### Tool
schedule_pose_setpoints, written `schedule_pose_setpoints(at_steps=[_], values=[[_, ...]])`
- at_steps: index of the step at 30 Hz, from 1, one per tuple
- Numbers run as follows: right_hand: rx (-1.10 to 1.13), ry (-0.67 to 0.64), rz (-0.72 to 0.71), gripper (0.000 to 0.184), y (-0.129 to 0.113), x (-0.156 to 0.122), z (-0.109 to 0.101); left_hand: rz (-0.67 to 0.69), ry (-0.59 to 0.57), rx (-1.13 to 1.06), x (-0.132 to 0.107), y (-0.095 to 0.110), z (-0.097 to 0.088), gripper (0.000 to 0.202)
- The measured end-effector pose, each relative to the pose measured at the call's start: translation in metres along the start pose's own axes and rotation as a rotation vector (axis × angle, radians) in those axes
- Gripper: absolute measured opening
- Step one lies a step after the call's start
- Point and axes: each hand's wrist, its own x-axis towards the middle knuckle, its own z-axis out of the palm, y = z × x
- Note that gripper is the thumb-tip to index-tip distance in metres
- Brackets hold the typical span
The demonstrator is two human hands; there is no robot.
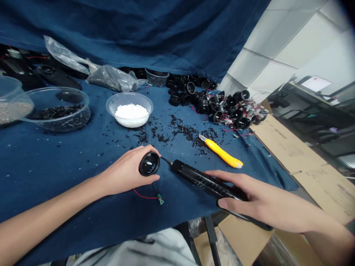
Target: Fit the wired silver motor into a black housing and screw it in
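Note:
My left hand is closed round a black round plastic housing, its hollow face turned toward me with a small white piece inside. From below it trail a red and a black wire, ending in a small green circuit board over the blue cloth. My right hand grips a black electric screwdriver. Its thin bit points left and reaches the right side of the housing; whether it touches is unclear. A yellow utility knife with its blade out lies beyond the screwdriver.
Many small black screws lie scattered on the blue cloth. Behind stand a bowl of white pieces, a tub of dark parts and a plastic bag. Wired black housings are heaped at back right, near cardboard.

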Motion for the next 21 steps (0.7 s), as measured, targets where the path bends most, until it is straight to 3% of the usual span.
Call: schedule_pose_setpoints(at_steps=[9,15,21], values=[[-0.002,0.017,-0.01,0.062,0.0002,0.0013,0.0013,0.052,-0.003,0.049,-0.0006,0.0002,0.0027,0.041],[0.002,0.005,0.026,0.063,-0.0009,0.0016,0.0009,0.025,-0.032,-0.137,0.0014,-0.0052,0.0046,0.041],[0.029,0.017,0.018,0.064,0.0054,0.0021,0.005,-0.006,0.009,-0.162,-0.0013,-0.0061,0.0008,0.043]])
